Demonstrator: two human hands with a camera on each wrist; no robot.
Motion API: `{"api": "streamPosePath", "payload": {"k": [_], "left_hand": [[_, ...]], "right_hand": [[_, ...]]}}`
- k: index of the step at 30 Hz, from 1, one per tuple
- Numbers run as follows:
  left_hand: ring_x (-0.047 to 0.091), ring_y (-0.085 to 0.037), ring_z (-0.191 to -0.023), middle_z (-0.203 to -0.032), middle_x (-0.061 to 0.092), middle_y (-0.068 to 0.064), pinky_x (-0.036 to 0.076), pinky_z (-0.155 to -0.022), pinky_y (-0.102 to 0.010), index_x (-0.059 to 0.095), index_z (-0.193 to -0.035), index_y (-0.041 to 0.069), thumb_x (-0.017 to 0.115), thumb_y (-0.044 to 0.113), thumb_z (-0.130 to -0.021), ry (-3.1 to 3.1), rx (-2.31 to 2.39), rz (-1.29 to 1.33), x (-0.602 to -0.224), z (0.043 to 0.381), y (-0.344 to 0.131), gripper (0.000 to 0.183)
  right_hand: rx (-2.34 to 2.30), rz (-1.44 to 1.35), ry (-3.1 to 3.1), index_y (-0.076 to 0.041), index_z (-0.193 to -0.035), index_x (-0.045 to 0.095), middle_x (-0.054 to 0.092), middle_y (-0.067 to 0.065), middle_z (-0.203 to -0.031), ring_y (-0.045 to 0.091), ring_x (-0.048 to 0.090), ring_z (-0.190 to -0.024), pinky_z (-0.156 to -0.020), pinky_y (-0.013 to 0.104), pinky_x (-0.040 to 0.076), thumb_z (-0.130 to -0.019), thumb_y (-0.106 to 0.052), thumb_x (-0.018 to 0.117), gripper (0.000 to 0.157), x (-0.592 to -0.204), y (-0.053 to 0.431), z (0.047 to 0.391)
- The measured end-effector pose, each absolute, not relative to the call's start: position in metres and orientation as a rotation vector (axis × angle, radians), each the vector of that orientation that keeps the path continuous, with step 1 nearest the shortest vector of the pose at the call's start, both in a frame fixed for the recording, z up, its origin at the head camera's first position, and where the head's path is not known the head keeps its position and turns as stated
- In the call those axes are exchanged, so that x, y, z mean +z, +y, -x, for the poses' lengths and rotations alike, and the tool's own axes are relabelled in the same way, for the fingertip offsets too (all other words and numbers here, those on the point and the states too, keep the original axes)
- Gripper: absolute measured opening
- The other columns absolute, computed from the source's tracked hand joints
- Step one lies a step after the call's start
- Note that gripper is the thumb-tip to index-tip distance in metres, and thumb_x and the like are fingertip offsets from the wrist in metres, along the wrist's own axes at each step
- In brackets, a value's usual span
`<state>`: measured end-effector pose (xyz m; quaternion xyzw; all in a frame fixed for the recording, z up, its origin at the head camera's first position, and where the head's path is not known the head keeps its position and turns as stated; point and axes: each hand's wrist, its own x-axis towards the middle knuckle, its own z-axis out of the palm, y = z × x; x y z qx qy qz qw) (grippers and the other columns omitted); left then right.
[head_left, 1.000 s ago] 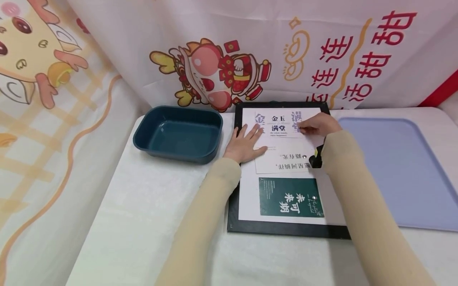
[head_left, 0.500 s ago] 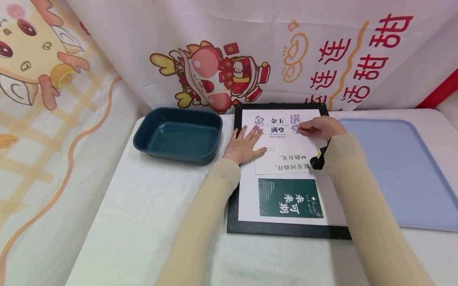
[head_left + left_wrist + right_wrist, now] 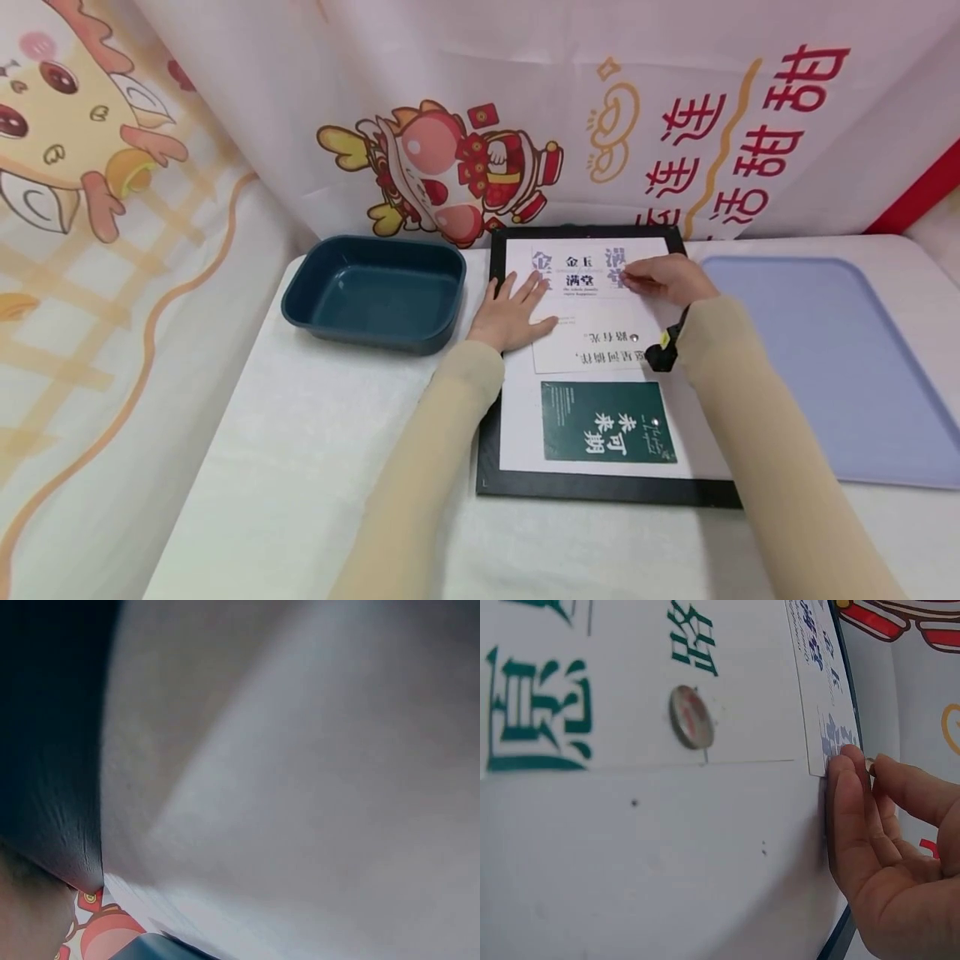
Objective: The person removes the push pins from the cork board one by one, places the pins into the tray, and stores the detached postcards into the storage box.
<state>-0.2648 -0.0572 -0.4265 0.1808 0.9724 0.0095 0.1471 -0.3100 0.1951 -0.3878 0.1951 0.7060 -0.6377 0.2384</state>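
A white board [image 3: 517,442] in a black frame lies on the table, bearing three cards. My left hand [image 3: 508,315] rests spread on its left side, fingertips at the edge of the white card with purple and black lettering [image 3: 579,265]. At that card's right end, my right hand [image 3: 673,277] pinches a small metallic thumbtack [image 3: 869,765] between thumb and forefinger; other fingertips touch the card. Another thumbtack [image 3: 691,718] sits in the middle white card [image 3: 555,354]. Below lies a dark green card [image 3: 609,422], with a shiny thumbtack [image 3: 655,422] near its right edge.
A dark teal bin [image 3: 375,337] stands left of the board. A pale blue tray [image 3: 832,375] lies to the right, partly behind the right sleeve [image 3: 757,408]. A printed cloth [image 3: 570,100] hangs behind the table. The left wrist view mostly shows white tablecloth [image 3: 315,787].
The head view has shifted slightly, so the scene sits a little lower. Both hands stay at nearly the same places on the board, the right one still at the upper card's right end.
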Motion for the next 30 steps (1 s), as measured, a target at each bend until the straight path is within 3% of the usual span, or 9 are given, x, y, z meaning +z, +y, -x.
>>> {"api": "streamPosePath", "payload": {"k": [3, 8, 15, 22, 30], "left_hand": [[-0.004, -0.025, -0.152, -0.163, -0.003, 0.008, -0.001, -0.122, -0.05, 0.001, -0.155, 0.029, 0.026, 0.065, -0.095, 2.797, 0.035, -0.526, -0.427, 0.264, -0.057, 0.074], [-0.004, -0.025, -0.152, -0.163, -0.004, 0.008, -0.002, -0.122, -0.05, 0.001, -0.155, 0.028, 0.026, 0.065, -0.095, 2.797, 0.045, -0.527, -0.428, 0.263, -0.058, 0.075], [-0.004, -0.026, -0.152, -0.163, -0.003, 0.008, -0.002, -0.122, -0.051, 0.001, -0.155, 0.028, 0.026, 0.065, -0.095, 2.799, 0.05, -0.524, -0.427, 0.261, -0.059, 0.074], [-0.004, -0.026, -0.152, -0.163, -0.004, 0.008, -0.002, -0.122, -0.05, 0.001, -0.155, 0.028, 0.025, 0.065, -0.095, 2.8, 0.037, -0.517, -0.426, 0.26, -0.06, 0.074], [-0.005, -0.025, -0.152, -0.163, -0.004, 0.008, -0.003, -0.122, -0.05, 0.0, -0.155, 0.029, 0.025, 0.065, -0.095, 2.798, 0.042, -0.522, -0.425, 0.262, -0.058, 0.074]], "right_hand": [[-1.733, -0.49, 1.978, 0.001, -0.137, 0.047, 0.066, -0.009, -0.071, 0.002, 0.064, -0.073, -0.075, 0.016, 0.054, -0.096, -0.012, 0.055, 0.044, -0.39, 0.194, 0.307], [-1.727, -0.438, 2.029, -0.001, -0.139, 0.046, 0.066, -0.013, -0.072, 0.0, 0.065, -0.074, -0.077, 0.016, 0.054, -0.095, -0.016, 0.057, 0.048, -0.391, 0.193, 0.302], [-1.715, -0.471, 2.029, -0.005, -0.137, 0.05, 0.066, -0.012, -0.074, 0.002, 0.065, -0.079, -0.085, 0.02, 0.054, -0.094, -0.022, 0.06, 0.047, -0.384, 0.19, 0.3], [-1.688, -0.432, 2.006, -0.005, -0.143, 0.04, 0.064, -0.012, -0.079, 0.001, 0.064, -0.081, -0.083, 0.018, 0.053, -0.1, -0.028, 0.048, 0.05, -0.376, 0.192, 0.299], [-1.729, -0.385, 1.981, -0.005, -0.142, 0.041, 0.066, -0.015, -0.078, -0.001, 0.066, -0.081, -0.082, 0.017, 0.054, -0.099, -0.027, 0.049, 0.049, -0.373, 0.215, 0.294]]}}
